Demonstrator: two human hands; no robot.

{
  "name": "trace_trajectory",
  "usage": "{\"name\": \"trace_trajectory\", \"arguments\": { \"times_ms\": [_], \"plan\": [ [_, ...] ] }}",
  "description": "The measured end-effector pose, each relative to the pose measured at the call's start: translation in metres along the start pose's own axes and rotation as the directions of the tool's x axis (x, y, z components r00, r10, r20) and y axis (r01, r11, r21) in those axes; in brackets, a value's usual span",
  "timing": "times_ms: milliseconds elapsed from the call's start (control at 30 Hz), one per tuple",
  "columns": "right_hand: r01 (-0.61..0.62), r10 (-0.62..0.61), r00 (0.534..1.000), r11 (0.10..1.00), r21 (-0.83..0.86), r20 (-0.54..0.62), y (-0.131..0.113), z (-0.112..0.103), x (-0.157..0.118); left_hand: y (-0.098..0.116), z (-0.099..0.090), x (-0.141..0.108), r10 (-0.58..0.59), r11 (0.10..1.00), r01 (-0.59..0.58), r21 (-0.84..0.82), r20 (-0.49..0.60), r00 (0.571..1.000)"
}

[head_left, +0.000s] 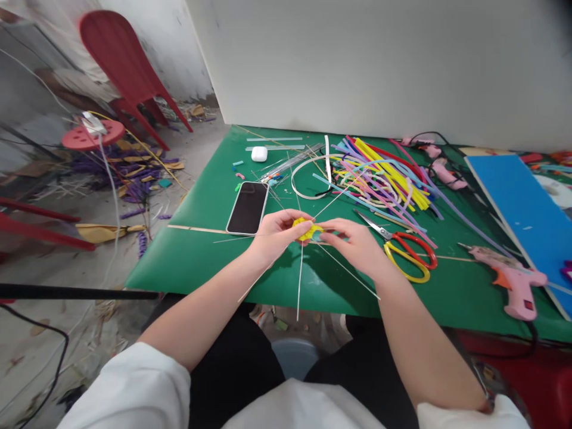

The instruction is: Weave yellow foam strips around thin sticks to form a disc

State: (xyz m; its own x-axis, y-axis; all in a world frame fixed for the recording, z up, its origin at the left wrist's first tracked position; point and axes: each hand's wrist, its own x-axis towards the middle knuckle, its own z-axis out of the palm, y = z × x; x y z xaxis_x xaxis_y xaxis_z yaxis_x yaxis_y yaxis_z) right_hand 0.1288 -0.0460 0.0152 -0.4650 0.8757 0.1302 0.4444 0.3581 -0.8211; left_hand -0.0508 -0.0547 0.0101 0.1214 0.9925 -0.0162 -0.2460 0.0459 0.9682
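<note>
A small yellow piece with thin white sticks radiating from it on several sides is held over the green table near its front edge. My left hand pinches it from the left, thumb on top. On the other side, my right hand has its fingertips closed at the yellow piece's right edge, where a bit of pale blue shows; exactly what they grip is hard to make out. One white stick points down toward my lap. Scissors with red and yellow handles lie right of my right hand.
A phone and a white earbud case lie at left. Behind my hands are a pile of coloured pipe cleaners and a white strip loop. A pink glue gun with its cord and a blue board occupy the right.
</note>
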Motion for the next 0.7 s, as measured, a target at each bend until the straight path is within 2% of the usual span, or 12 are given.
{"name": "trace_trajectory", "arguments": {
  "times_ms": [67, 167, 300, 567, 700],
  "plan": [
    [0.08, -0.082, 0.991, 0.997, -0.023, -0.102, 0.0, 0.001, 0.001, -0.002, 0.001, 0.0, 0.007, 1.0, -0.007, 0.009, -0.01, 1.0],
    [0.18, -0.184, 0.953, 0.983, -0.038, -0.243, 0.001, 0.008, 0.002, -0.005, 0.001, 0.0, 0.019, 0.999, -0.018, 0.028, -0.019, 1.0],
    [0.172, -0.149, 0.907, 0.985, 0.023, -0.393, 0.001, 0.02, 0.003, -0.007, 0.002, -0.001, 0.049, 0.997, -0.047, 0.06, -0.03, 0.998],
    [0.048, -0.006, 0.932, 0.993, 0.105, -0.363, 0.007, 0.027, 0.005, -0.011, 0.003, 0.001, 0.052, 0.993, -0.046, 0.109, -0.054, 0.997],
    [-0.044, 0.121, 0.954, 0.962, 0.27, -0.275, 0.012, 0.029, 0.007, -0.011, 0.002, 0.0, 0.068, 0.982, -0.059, 0.181, -0.046, 0.997]
  ]
}}
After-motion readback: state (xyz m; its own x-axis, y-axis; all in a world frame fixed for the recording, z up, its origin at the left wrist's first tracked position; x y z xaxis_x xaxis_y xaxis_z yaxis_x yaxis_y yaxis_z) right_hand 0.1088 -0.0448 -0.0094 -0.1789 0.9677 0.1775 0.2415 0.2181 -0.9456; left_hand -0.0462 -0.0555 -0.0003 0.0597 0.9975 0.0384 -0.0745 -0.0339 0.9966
